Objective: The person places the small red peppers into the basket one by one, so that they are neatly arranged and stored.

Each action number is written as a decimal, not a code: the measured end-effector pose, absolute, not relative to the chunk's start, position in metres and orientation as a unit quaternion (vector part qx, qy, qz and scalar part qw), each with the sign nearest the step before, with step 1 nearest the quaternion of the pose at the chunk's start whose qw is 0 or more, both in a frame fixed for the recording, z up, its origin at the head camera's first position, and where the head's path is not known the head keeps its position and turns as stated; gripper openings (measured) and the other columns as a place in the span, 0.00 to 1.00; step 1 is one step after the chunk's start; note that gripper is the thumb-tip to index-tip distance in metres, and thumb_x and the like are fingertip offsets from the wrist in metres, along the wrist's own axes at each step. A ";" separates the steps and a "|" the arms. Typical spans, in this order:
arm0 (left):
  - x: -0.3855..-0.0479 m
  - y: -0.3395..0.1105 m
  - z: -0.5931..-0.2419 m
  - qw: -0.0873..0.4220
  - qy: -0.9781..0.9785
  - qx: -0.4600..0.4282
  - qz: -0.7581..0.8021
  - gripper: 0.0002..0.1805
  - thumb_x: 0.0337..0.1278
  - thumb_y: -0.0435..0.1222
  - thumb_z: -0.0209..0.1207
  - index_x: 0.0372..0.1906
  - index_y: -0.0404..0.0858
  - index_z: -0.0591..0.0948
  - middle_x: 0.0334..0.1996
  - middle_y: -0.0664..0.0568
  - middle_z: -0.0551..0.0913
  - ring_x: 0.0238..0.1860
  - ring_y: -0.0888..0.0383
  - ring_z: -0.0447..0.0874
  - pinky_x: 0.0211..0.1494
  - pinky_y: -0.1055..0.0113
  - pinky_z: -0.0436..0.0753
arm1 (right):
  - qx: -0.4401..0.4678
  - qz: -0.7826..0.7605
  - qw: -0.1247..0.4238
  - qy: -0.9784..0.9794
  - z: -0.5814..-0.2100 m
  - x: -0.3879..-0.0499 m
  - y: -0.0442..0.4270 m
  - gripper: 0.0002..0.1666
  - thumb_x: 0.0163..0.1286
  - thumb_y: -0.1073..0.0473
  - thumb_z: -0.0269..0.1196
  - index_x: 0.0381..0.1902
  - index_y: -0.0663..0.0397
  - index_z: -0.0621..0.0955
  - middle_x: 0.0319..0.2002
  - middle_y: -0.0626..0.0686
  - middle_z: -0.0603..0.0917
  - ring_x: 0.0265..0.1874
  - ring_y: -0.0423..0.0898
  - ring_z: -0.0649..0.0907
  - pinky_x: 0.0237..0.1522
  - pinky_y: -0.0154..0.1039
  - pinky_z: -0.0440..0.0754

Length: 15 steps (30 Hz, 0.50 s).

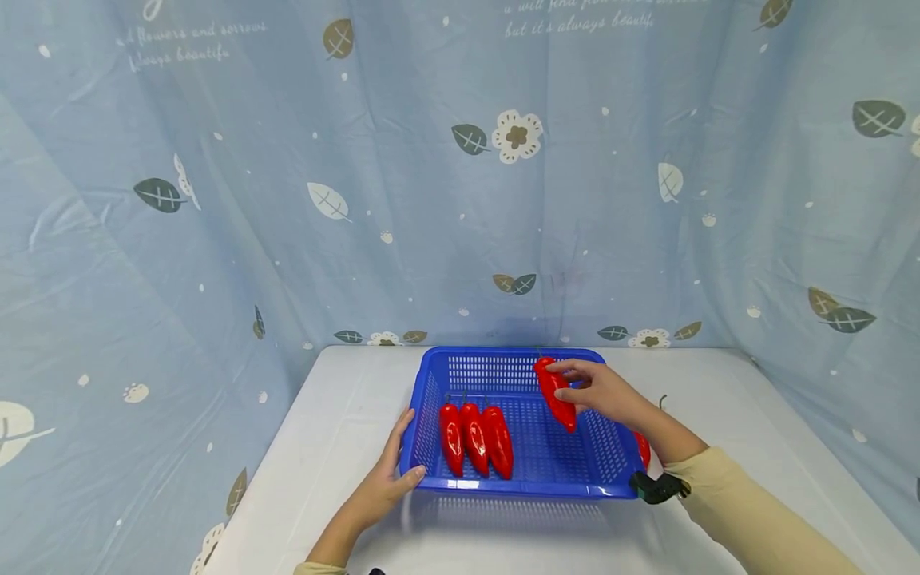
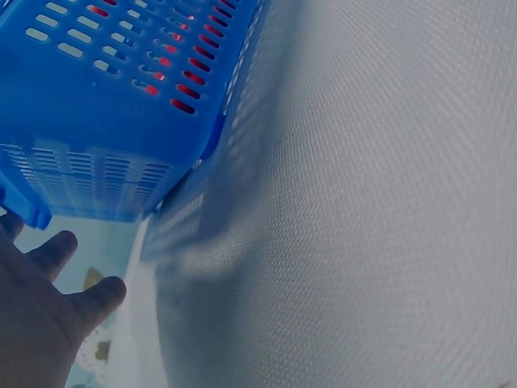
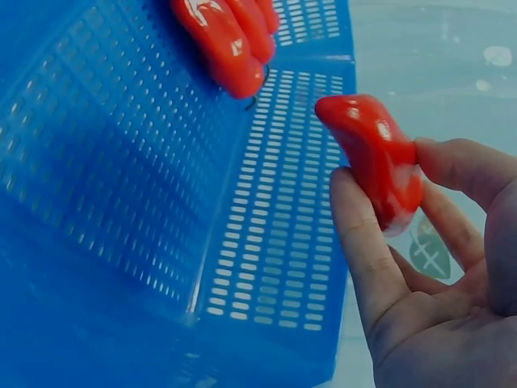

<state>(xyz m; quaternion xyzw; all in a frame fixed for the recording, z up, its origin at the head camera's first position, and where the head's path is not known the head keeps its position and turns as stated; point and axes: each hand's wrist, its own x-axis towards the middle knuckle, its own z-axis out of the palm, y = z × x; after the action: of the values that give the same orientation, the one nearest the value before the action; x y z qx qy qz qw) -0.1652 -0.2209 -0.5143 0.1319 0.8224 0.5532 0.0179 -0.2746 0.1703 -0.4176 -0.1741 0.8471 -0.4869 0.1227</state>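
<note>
Three peppers (image 1: 474, 438) lie in the basket (image 1: 517, 485), right hand (image 1: 604, 393) pinching a fourth (image 1: 549, 383). A fifth (image 1: 644, 452) remains outside, three o'clock; left hand (image 1: 381, 485), fingers released.

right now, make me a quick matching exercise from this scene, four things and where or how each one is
1. left hand
2. right hand
3. three peppers
4. curtain

A. side by side in the basket
B. printed with leaves and flowers
C. at the basket's left end
D. pinching one pepper

Pairs: 1-C, 2-D, 3-A, 4-B
</note>
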 end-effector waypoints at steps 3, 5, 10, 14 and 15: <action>-0.165 -0.221 -0.515 0.019 0.824 0.127 0.552 0.49 0.66 0.42 0.59 0.83 0.54 0.44 0.83 0.45 0.35 0.80 0.32 0.38 0.73 0.30 0.52 | -0.175 -0.488 0.133 0.845 -0.419 -0.276 0.169 0.29 0.69 0.56 0.69 0.67 0.53 0.78 0.62 0.68 0.77 0.53 0.59 0.82 0.46 0.57 0.87; -0.165 -0.221 -0.514 0.020 0.826 0.123 0.549 0.49 0.65 0.42 0.59 0.83 0.55 0.44 0.83 0.45 0.35 0.80 0.32 0.38 0.73 0.30 0.52 | -0.176 -0.488 0.138 0.844 -0.420 -0.277 0.167 0.29 0.69 0.56 0.69 0.66 0.53 0.78 0.62 0.68 0.77 0.53 0.59 0.83 0.46 0.58 0.87; -0.165 -0.221 -0.515 0.021 0.825 0.122 0.552 0.49 0.65 0.42 0.60 0.83 0.55 0.43 0.83 0.44 0.35 0.80 0.32 0.38 0.73 0.30 0.52 | -0.180 -0.484 0.148 0.843 -0.422 -0.280 0.161 0.28 0.68 0.59 0.69 0.65 0.54 0.79 0.60 0.67 0.79 0.50 0.56 0.84 0.45 0.56 0.88; -0.166 -0.221 -0.515 0.022 0.824 0.123 0.553 0.49 0.65 0.42 0.59 0.83 0.55 0.43 0.83 0.44 0.35 0.79 0.32 0.38 0.73 0.30 0.52 | -0.179 -0.474 0.146 0.850 -0.424 -0.282 0.158 0.27 0.67 0.60 0.70 0.64 0.54 0.80 0.58 0.64 0.80 0.50 0.56 0.84 0.46 0.56 0.87; -0.166 -0.221 -0.515 0.023 0.824 0.123 0.553 0.49 0.65 0.42 0.59 0.83 0.56 0.43 0.83 0.44 0.35 0.79 0.32 0.38 0.73 0.30 0.52 | -0.181 -0.471 0.146 0.851 -0.425 -0.282 0.158 0.27 0.67 0.60 0.70 0.64 0.53 0.80 0.58 0.64 0.80 0.50 0.56 0.84 0.46 0.56 0.87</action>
<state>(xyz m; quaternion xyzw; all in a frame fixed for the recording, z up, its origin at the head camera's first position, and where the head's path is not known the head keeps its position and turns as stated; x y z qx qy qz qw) -0.1656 -0.2212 -0.5154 0.1227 0.8240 0.5528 0.0226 -0.2825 0.1577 -0.4248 -0.1813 0.8507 -0.4711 0.1465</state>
